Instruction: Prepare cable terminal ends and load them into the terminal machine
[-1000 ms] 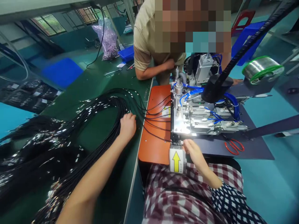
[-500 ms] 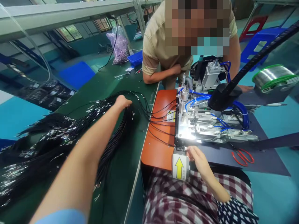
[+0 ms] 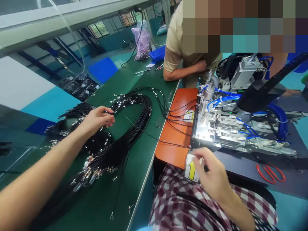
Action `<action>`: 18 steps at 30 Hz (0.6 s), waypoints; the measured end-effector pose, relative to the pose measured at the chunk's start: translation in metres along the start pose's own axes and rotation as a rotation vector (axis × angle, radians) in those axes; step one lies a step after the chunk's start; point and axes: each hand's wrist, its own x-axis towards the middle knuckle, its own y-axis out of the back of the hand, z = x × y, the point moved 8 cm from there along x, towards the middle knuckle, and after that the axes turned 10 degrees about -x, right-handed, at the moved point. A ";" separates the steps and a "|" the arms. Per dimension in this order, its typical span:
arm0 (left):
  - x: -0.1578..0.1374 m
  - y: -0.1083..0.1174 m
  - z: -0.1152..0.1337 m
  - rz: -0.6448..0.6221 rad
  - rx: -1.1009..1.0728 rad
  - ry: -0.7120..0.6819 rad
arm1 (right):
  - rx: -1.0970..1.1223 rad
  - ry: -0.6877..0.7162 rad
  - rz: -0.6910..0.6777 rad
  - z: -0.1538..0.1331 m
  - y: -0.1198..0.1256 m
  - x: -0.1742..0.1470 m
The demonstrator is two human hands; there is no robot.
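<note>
My right hand (image 3: pixel 214 175) is at the front corner of the metal machine (image 3: pixel 216 125), fingertips closed round the end of a thin black cable (image 3: pixel 154 138). That cable runs left across the orange board (image 3: pixel 170 128) onto the green table. Directly below these fingers is a block with a yellow arrow label (image 3: pixel 192 168). My left hand (image 3: pixel 102 118) hovers over the table beside a looped bundle of black cables (image 3: pixel 141 120). Its fingers are half curled and apart, with nothing visible between them. Several other cables stretch from the bundle to the machine's left edge.
Red-handled scissors (image 3: pixel 270 173) lie on the dark surface at right. A co-worker's forearm (image 3: pixel 185 73) rests at the table's far end, near a blue tray (image 3: pixel 157 54) and a clear bag (image 3: pixel 141 41). A black flexible arm (image 3: pixel 262 93) hangs over the machine.
My left hand has moved back from the far side of the cable loop towards its left side. My right hand stays by the machine corner, its back now turned more upward. The view has shifted left.
</note>
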 end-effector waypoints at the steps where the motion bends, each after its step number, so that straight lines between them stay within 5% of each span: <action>1: 0.002 -0.008 -0.004 -0.012 -0.109 0.009 | 0.003 0.135 -0.032 -0.038 -0.015 0.020; 4: 0.010 -0.029 -0.012 -0.081 -0.376 0.048 | 0.092 0.234 -0.134 -0.118 -0.079 0.093; 6: 0.016 -0.035 -0.017 -0.137 -0.503 0.077 | 0.306 0.026 -0.311 -0.133 -0.134 0.142; 9: 0.023 -0.031 -0.028 -0.234 -0.634 0.133 | 0.404 -0.026 -0.412 -0.139 -0.179 0.198; 13: 0.012 -0.052 -0.034 -0.386 -0.755 0.181 | 0.488 -0.116 -0.252 -0.102 -0.175 0.254; 18: -0.071 -0.155 -0.039 -0.776 -0.771 0.249 | 0.472 -0.326 -0.070 -0.042 -0.168 0.290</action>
